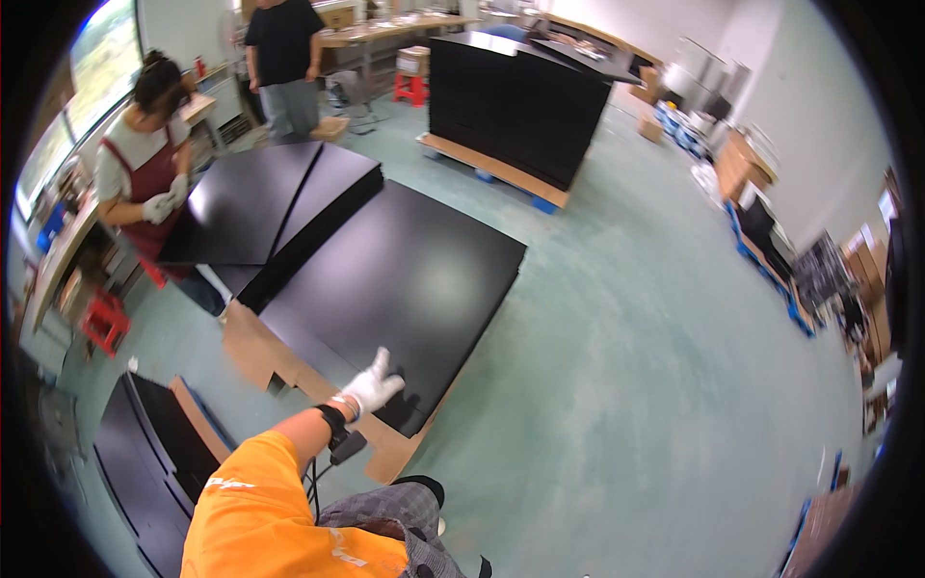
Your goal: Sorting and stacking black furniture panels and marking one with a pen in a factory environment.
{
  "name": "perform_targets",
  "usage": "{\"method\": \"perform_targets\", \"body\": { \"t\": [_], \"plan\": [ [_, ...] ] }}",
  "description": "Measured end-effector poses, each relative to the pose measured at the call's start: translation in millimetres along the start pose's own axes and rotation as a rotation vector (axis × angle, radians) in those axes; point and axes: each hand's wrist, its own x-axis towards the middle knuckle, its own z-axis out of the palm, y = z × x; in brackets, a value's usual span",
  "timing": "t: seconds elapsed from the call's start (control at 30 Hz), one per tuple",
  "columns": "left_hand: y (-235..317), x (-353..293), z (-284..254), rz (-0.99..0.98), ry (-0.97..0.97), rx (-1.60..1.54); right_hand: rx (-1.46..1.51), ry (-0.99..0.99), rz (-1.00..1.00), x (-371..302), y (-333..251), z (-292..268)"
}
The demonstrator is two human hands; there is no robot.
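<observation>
My left hand (373, 385), in a white glove with a dark watch at the wrist, reaches over the near corner of a stack of black panels (414, 260). Its fingers are spread and nothing is in them. A dark reflection or shadow shows on the glossy top beside the fingers; I cannot tell whether they touch it. More black panels (255, 193) lie higher, directly behind on the left, the top one turned askew. Brown cardboard (390, 453) sticks out beneath the near stack. My right hand is out of view.
A person in a dark red apron (145, 164) and white gloves stands by the askew panel. Another person in black (282, 58) stands behind. Black panels (511, 111) sit on a pallet at the back; more black panels (145, 462) are at lower left. A red stool (104, 323) stands left.
</observation>
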Motion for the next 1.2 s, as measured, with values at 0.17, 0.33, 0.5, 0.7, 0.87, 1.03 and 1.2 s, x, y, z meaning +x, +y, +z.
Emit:
{"method": "perform_targets", "body": {
  "t": [0.17, 0.33, 0.5, 0.7, 0.87, 1.03, 1.2],
  "plan": [
    [-25.5, 14.5, -54.5, -0.199, 0.496, -0.210, -0.047, -0.048, -0.033, 73.1, -98.2, -49.1],
    [-57.3, 20.7, -33.2, -0.457, 0.645, -0.091, -0.597, -0.166, -0.499, 124.7, -176.1, -30.3],
    [-123.4, 27.9, 42.9, -0.408, 0.357, -0.032, -0.800, -0.332, -0.749, 170.3, -238.3, -30.2],
    [-33.3, -18.3, 60.3, -0.500, 0.168, -0.176, -0.911, -0.439, -0.634, 228.2, -361.6, 13.3],
    [-28.8, -42.2, 100.9, -0.665, 0.244, -0.433, -1.057, -0.555, -0.708, 277.1, -467.8, 61.1],
    [1.5, -74.3, 153.0, -0.772, 0.398, -0.314, -0.915, -0.735, -0.653, 296.1, -578.8, 112.3],
    [27.1, -84.6, 193.5, -0.838, 0.653, -0.609, -0.998, -0.750, -0.686, 335.5, -653.2, 183.7]
  ]
}}
